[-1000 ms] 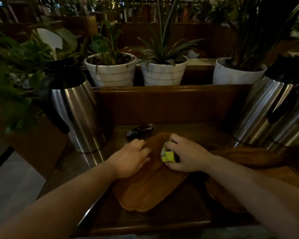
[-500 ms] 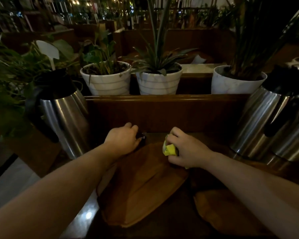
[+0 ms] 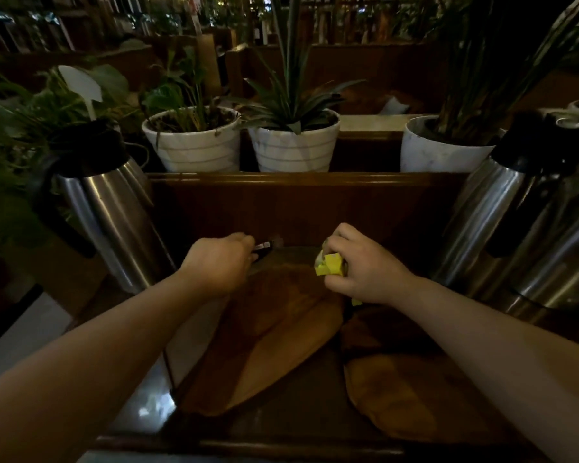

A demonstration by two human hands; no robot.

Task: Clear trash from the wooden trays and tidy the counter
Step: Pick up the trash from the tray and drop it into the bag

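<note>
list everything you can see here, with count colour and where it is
wooden trays: 2, brown, side by side on the counter, one at centre, one at lower right
yellow wrapper: 1, yellow, crumpled in the right hand above the centre tray's far end
dark wrapper: 1, dark with a pale patch, at the left hand's fingertips near the back of the counter
steel jugs: at least 2, silver with black tops, one on the left, the rest on the right
plant pots: 3, white, in a row on the ledge behind
counter: 1, dark wood
left hand: 1, reaching to the dark wrapper
right hand: 1, closed on the yellow wrapper
</note>
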